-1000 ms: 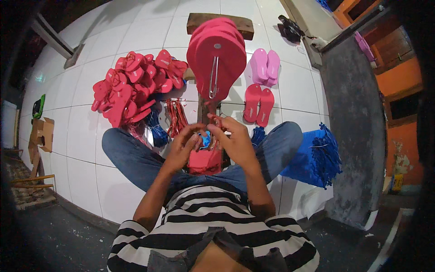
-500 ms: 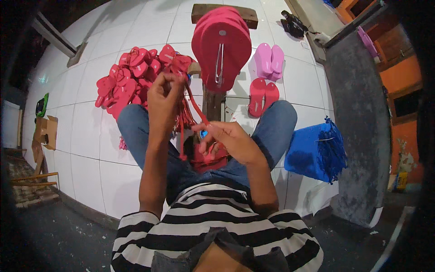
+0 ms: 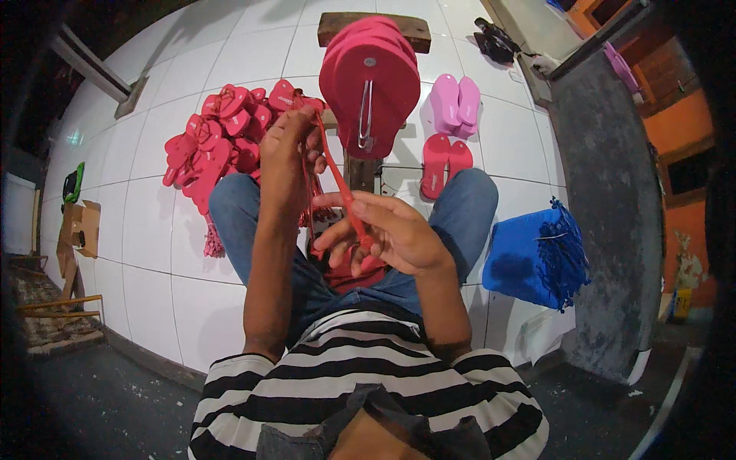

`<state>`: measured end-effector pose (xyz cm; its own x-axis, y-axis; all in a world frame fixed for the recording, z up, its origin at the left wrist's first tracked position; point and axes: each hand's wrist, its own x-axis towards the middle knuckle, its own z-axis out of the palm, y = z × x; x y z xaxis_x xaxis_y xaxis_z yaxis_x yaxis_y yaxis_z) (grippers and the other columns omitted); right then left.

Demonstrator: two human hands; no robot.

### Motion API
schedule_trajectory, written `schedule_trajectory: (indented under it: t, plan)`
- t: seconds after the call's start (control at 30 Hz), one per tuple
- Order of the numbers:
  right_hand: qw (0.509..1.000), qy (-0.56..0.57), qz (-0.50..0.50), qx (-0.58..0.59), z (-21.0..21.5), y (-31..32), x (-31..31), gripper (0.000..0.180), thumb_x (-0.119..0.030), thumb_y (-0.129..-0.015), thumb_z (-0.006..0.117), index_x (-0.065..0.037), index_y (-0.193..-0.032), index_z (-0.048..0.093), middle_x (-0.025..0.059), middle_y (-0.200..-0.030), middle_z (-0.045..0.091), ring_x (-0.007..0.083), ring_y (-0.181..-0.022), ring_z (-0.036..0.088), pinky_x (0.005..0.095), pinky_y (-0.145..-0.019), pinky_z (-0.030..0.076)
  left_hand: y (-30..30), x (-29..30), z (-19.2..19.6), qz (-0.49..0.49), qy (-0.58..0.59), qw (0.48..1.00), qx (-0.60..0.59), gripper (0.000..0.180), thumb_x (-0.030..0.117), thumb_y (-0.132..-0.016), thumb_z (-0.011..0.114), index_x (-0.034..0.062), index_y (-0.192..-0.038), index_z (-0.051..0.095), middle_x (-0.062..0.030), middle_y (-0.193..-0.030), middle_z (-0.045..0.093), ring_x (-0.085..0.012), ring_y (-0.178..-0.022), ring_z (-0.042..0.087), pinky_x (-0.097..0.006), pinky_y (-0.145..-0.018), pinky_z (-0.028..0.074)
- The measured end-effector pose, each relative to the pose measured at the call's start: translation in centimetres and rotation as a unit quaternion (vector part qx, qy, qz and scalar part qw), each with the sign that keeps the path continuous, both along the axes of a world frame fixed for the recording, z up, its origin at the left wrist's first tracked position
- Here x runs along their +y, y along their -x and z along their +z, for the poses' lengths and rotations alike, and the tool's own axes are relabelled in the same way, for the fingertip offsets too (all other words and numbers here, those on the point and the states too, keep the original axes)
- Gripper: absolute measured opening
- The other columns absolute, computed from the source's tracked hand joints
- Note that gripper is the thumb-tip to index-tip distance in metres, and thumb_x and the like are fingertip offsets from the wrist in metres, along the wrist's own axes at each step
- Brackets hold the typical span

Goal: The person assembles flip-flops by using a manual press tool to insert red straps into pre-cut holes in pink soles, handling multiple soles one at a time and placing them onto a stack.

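Your left hand point(image 3: 295, 149) has risen since 0.5 s ago, pinching the red strap point(image 3: 337, 180) taut against your right hand point(image 3: 383, 234), which grips its lower end. Pull harder and the strap could slip free, or snap back at your fingers.

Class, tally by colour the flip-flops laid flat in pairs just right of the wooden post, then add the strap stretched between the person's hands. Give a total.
Pink flip-flops: 2
Red flip-flops: 2
Red strap: 1
Total: 5

Your red sandal strap point(image 3: 337, 172) stretches taut and slanted between both hands above your lap. Its upper end sits pinched high, its lower end by the red sandal sole point(image 3: 349, 272) on your thighs.
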<state>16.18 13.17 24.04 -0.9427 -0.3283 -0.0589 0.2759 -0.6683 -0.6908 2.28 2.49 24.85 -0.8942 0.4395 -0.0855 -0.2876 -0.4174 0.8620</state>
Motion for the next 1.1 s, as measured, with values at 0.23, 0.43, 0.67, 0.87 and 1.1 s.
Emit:
schedule_trajectory:
  t: [0.23,0.43,0.67,0.87,1.1]
  plan:
    - [0.999,-0.035,-0.030,0.013,-0.1,0.5,0.6,0.047,-0.031,-0.101,0.036,0.002,-0.135,0.035,0.0228,-0.106,0.062,0.0250,-0.086,0.065,0.0305,-0.067,0.055,1.0,0.3,-1.4,-0.094,-0.149,0.974,-0.146,0.020,0.024,-0.095,0.054,0.0044,-0.098,0.056,0.0030,-0.066,0.048,-0.0016,-0.047,0.040,-0.014,-0.038,0.035]
    - [0.998,-0.044,-0.050,0.003,-0.1,1.1,0.9,0.047,-0.030,-0.101,0.035,0.003,-0.134,0.036,0.0231,-0.104,0.063,0.0247,-0.083,0.066,0.0302,-0.068,0.054,1.7,1.0,-3.2,-0.123,-0.267,0.923,-0.249,0.018,0.018,-0.095,0.053,0.0010,-0.100,0.054,0.0000,-0.068,0.051,-0.0041,-0.049,0.048,-0.013,-0.040,0.044]
    - [0.998,-0.034,-0.047,0.004,-0.3,2.0,1.3,0.045,-0.031,-0.101,0.034,0.000,-0.134,0.037,0.0222,-0.105,0.062,0.0241,-0.084,0.066,0.0302,-0.070,0.052,2.4,1.8,-3.0,-0.102,-0.246,0.913,-0.310,0.011,0.019,-0.091,0.057,0.0090,-0.094,0.060,0.0046,-0.058,0.054,-0.0019,-0.042,0.050,-0.014,-0.034,0.041]
    - [0.997,-0.043,-0.061,-0.012,-0.3,2.5,1.2,0.046,-0.029,-0.101,0.035,0.002,-0.135,0.037,0.0223,-0.102,0.063,0.0234,-0.081,0.066,0.0296,-0.072,0.052,3.0,1.2,-3.9,-0.123,-0.369,0.862,-0.326,0.014,0.013,-0.095,0.051,-0.0013,-0.093,0.051,-0.0048,-0.072,0.054,-0.0086,-0.053,0.053,-0.019,-0.047,0.054]
    - [0.985,-0.140,-0.078,-0.066,-1.4,3.3,1.1,0.041,-0.028,-0.100,0.038,0.001,-0.128,0.046,0.0166,-0.098,0.065,0.0175,-0.077,0.064,0.0263,-0.071,0.051,3.8,1.0,-6.9,-0.093,-0.311,0.902,-0.285,0.016,0.017,-0.096,0.050,0.0013,-0.092,0.051,-0.0033,-0.071,0.052,-0.0078,-0.052,0.050,-0.017,-0.046,0.051]
